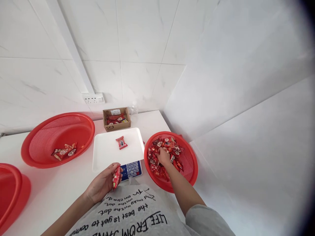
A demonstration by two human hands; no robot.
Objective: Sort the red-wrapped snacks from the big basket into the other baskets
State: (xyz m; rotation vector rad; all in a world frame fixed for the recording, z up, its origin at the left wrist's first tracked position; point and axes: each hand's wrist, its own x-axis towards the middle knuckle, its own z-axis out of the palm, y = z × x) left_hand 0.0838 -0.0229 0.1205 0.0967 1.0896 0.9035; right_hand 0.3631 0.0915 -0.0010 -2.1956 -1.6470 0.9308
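In my left hand [104, 183] is a red wrapped packet [116, 178], gripped between thumb and fingers in front of the scale's keypad. My right hand [163, 156] reaches down into a red plastic basket [193, 160] that holds many small red snack packets [169, 142]. Its fingertips are among the packets and partly hidden, so what they pinch, if anything, cannot be made out. A single red and white packet [121, 143] lies on the white tray of the weighing scale [105, 150]. Below the tray shows the blue keypad [131, 169].
Left of the scale stands another red basket [27, 147] with several packets at its bottom. A third red basket [14, 183] is cut off at the left edge. Behind the scale sit a cardboard box [116, 126] of packets and a clear plastic bottle [133, 109]. Tiled walls border the table.
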